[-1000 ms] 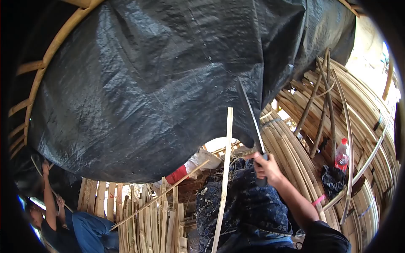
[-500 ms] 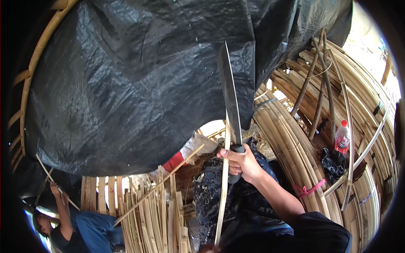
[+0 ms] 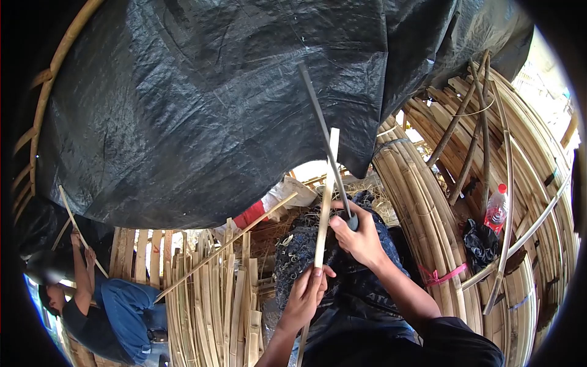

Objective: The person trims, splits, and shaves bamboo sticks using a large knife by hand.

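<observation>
My left hand is closed around a slender bamboo strip, which stands up in front of my lap with its lower end running down past my wrist. In my right hand is a machete, its dark handle wrapped by my fingers. The long blade points up and slightly left, seen nearly edge-on, and crosses the strip near its upper part. Whether blade and strip touch I cannot tell. Beneath both hands a dark patterned cloth with pale shavings covers my legs.
Black plastic sheeting hangs ahead. Bamboo bundles lie at right, near a red-capped bottle and a black plastic bag. Split slats stand at left, a stick across them. Beyond, a co-worker holds a strip.
My left hand has come up into view, gripping the strip. The machete has turned edge-on and tipped left, and my right hand no longer holds the strip against its handle.
</observation>
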{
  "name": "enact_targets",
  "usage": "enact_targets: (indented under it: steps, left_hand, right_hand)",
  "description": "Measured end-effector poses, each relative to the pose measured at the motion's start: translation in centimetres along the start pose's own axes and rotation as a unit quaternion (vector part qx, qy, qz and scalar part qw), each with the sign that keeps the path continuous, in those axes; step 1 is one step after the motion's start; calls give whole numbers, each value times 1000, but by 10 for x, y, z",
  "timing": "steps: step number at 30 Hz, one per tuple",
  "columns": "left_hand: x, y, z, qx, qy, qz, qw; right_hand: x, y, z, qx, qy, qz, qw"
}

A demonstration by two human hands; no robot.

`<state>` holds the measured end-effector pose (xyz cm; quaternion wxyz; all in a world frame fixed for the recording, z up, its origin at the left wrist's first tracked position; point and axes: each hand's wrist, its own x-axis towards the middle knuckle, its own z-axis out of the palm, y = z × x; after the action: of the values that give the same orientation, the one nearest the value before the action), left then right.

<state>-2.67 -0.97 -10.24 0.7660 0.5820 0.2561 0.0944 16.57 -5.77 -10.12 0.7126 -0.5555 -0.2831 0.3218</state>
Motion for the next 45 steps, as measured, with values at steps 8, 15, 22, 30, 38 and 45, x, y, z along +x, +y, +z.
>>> enact_targets:
  steps: [8, 15, 22, 30, 38, 45]
  left_hand:
    - [-6, -12, 8, 281, 162, 93, 941]
    - [-17, -23, 14, 504, 189, 115, 835]
    - [-7, -27, 3, 522, 222, 168, 806]
    - [-9, -29, 2, 466, 213, 175, 841]
    - [-19, -31, -7, 411, 207, 129, 878]
    - [-34, -42, -20, 402, 212, 181, 872]
  right_hand:
    - [-58, 20, -21, -378, -88, -99, 916]
    - [-73, 37, -24, -525, -125, -206, 816]
    - [-55, 28, -23, -591, -132, -253, 755]
    - [-36, 41, -36, -595, -176, -292, 728]
    - [-20, 41, -32, -591, -169, -371, 696]
    - [-16, 38, -23, -601, -192, -394, 669]
